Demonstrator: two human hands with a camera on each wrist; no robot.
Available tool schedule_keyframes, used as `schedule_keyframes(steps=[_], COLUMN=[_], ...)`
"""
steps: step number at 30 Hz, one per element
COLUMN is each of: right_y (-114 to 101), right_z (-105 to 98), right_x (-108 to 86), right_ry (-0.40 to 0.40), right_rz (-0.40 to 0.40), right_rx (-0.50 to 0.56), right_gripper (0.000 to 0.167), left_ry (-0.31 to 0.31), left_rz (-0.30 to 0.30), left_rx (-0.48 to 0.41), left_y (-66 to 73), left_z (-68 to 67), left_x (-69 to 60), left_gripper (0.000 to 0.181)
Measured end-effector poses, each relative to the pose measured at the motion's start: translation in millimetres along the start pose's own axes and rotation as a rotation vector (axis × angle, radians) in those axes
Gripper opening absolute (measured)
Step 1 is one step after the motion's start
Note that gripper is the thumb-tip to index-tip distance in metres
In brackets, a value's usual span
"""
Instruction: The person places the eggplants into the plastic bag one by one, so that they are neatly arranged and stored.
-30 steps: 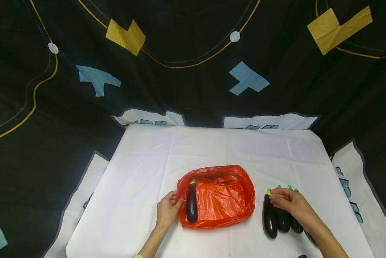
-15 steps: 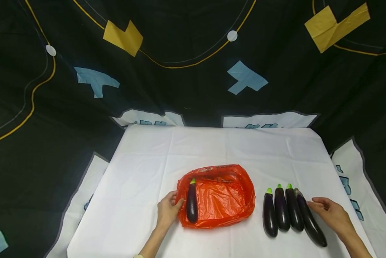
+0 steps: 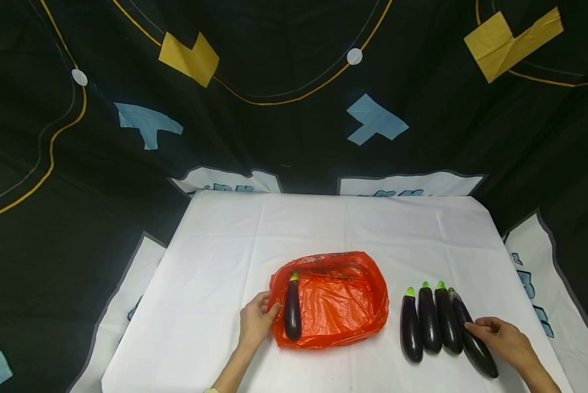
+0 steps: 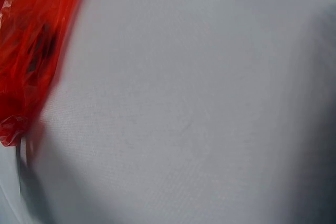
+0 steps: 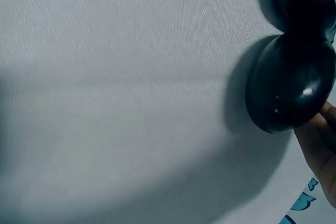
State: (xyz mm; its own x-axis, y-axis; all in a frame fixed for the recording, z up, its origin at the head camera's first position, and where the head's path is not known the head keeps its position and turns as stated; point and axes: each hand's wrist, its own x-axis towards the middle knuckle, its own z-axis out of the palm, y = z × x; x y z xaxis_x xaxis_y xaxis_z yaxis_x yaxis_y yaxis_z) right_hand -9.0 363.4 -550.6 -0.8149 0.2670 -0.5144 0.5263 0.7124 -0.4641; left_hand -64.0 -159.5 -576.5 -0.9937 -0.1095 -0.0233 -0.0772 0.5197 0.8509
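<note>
A red plastic bag (image 3: 340, 314) lies spread on the white table, with one dark eggplant (image 3: 292, 314) at its left side. My left hand (image 3: 253, 326) pinches the bag's left edge; the left wrist view shows part of the red bag (image 4: 31, 40) but no hand. On the right, four eggplants lie side by side, green tips on three. My right hand (image 3: 509, 343) has its thumb over the upper part of the rightmost eggplant (image 3: 481, 357), fingers at its right side. In the right wrist view, the hand (image 5: 321, 150) touches the near eggplant (image 5: 286, 90).
The white cloth-covered table (image 3: 225, 245) stands before a black curtain (image 3: 284, 142) with yellow and blue shapes. Three more eggplants lie left of the right hand, the leftmost one (image 3: 411, 333) a short way from the bag.
My right hand moved right from the eggplants' tops to beyond the row, then came down onto the rightmost eggplant. My left hand and the bag stayed in place.
</note>
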Motion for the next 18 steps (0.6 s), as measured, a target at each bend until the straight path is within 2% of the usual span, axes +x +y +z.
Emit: schedule_keyframes(steps=[8, 18], right_y=[-0.4, -1.0], right_z=[2.0, 3.0], right_x=[1.9, 1.9], right_ry=[-0.033, -0.075], right_rz=[-0.016, 0.003], right_rx=[-0.005, 0.035], right_gripper=[0.087, 0.09], left_ry=[0.002, -0.009], left_rz=[-0.001, -0.006], left_rx=[-0.008, -0.01], left_y=[0.1, 0.0], left_z=[-0.5, -0.8], left_x=[-0.6, -1.2], left_gripper=[0.027, 0.028])
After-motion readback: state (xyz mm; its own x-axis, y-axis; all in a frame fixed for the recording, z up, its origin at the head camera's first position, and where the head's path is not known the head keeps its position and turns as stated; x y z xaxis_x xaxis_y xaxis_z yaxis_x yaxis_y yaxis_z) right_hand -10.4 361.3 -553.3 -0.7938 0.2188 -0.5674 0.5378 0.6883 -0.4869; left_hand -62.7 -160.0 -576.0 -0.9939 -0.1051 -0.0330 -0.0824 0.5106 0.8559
